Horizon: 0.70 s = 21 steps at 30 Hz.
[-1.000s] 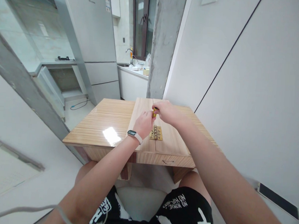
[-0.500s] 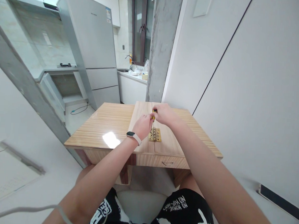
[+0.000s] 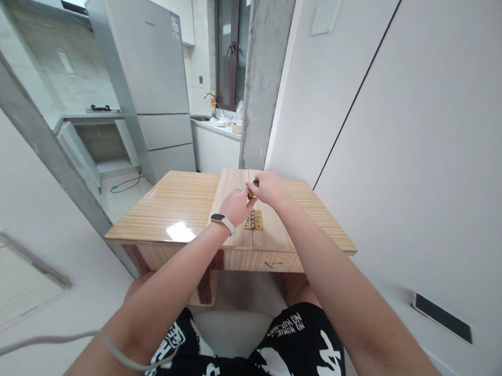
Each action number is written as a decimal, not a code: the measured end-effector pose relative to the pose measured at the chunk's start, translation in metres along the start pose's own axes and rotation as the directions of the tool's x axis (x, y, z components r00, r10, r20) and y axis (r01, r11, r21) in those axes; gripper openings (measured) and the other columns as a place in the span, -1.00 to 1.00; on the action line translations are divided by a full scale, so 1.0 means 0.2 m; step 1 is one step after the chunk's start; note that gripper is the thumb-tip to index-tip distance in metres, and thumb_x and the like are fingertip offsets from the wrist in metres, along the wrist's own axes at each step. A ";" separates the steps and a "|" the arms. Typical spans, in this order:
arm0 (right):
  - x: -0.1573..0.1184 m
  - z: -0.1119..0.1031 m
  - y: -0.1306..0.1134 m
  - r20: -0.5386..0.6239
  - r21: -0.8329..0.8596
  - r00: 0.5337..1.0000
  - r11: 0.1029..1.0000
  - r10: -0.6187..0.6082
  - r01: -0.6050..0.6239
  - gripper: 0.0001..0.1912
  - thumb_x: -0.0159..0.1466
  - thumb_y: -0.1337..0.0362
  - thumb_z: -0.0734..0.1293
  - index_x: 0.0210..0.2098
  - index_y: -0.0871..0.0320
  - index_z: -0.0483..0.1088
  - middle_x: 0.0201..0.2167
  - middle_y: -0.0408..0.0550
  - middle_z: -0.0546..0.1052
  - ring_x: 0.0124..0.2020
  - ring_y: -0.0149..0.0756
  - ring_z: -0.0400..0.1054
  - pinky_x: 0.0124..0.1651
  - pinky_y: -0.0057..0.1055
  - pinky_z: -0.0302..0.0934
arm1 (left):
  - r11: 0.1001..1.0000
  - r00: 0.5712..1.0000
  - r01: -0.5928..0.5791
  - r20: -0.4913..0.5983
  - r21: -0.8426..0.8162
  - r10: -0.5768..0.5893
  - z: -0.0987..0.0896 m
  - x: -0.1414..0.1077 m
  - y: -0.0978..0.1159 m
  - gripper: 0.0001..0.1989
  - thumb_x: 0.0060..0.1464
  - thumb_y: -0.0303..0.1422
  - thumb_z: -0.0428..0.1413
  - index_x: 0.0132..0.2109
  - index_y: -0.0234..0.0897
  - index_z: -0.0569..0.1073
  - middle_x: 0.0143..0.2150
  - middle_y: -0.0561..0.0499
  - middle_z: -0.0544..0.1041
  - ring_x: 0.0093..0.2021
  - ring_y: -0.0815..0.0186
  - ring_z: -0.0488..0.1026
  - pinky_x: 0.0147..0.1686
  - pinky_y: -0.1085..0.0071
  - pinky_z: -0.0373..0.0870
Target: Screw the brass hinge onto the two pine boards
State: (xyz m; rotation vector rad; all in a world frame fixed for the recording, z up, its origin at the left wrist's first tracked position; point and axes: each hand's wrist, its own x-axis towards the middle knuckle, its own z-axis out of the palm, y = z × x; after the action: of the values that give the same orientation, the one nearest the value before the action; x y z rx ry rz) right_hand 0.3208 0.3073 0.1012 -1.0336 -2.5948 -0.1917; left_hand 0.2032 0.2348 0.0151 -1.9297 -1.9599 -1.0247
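Over the far half of two pale wooden boards (image 3: 234,178), my right hand (image 3: 270,188) is closed around a small yellow-and-black tool (image 3: 251,192), which looks like a short screwdriver. My left hand (image 3: 237,206), with a band watch on its wrist, pinches at the tool's lower end; its fingertips are partly hidden. Whatever lies under the tool's tip is covered by the hands. The boards lie side by side with a narrow seam between them. Nearer to me, a brass hinge (image 3: 254,219) with several holes lies across that seam.
The boards rest on a glossy striped wooden desk (image 3: 182,198) with a drawer (image 3: 272,262) at its front. A white wall (image 3: 407,135) rises close on the right. Beyond the desk are a concrete pillar (image 3: 264,75) and a fridge (image 3: 152,63). A grey cable (image 3: 54,339) crosses my left forearm.
The whole view has shifted a little, so the desk and hands sit slightly further left. Both hands stay together at the tool, and the left thumb now shows at its lower end.
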 end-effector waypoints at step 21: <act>0.06 -0.02 -0.02 0.017 0.159 0.988 0.976 -0.154 0.149 -0.79 0.33 0.33 0.35 -0.09 0.14 0.59 -0.15 0.00 0.66 -0.15 -0.21 0.50 -0.12 -0.41 0.24 | 0.961 0.992 0.126 0.035 -0.247 -0.121 -0.02 0.03 -0.09 -0.83 0.29 -0.31 0.13 -0.12 -0.29 0.57 -0.25 -0.11 0.65 -0.24 0.20 0.56 -0.23 0.36 0.39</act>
State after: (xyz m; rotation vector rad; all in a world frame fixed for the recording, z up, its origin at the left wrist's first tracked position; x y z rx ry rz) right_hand 0.3106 0.3120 0.1094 -0.7900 -2.6661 -0.0080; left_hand 0.1838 0.2386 0.0153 -1.9655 -2.0711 -1.3487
